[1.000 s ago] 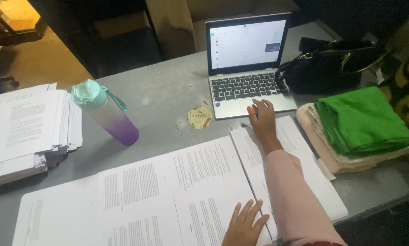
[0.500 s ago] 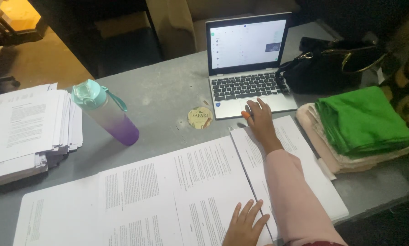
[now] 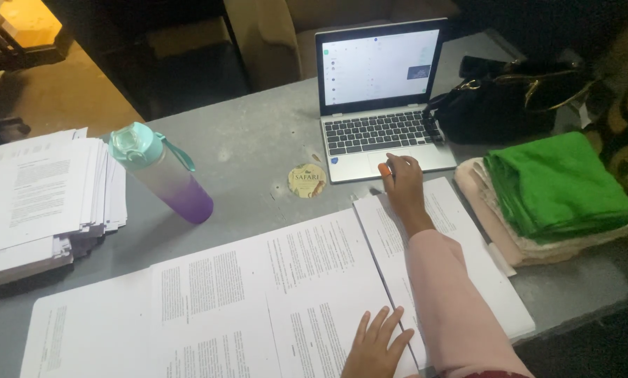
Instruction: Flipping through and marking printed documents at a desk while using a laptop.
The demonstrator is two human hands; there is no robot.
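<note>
The right hand [image 3: 401, 183], grasping nothing, rests its fingers on the touchpad of the open laptop [image 3: 380, 133] at upper centre of the frame; the left hand [image 3: 377, 346] lies flat and released on the printed sheets [image 3: 272, 294] at the bottom edge; pointer work seems in hand, needing only light fingertip slides.

Grey tabletop [image 3: 258, 150], dark chairs [image 3: 188, 63] behind, warm orange-lit floor [image 3: 62, 105] upper left, dim room

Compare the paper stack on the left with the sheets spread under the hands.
The paper stack is thick and piled high; the spread sheets lie flat, side by side in a thin layer. No hand touches the stack; the left hand rests on the sheets, while the right hand reaches the laptop. Both are white printed pages.
</note>
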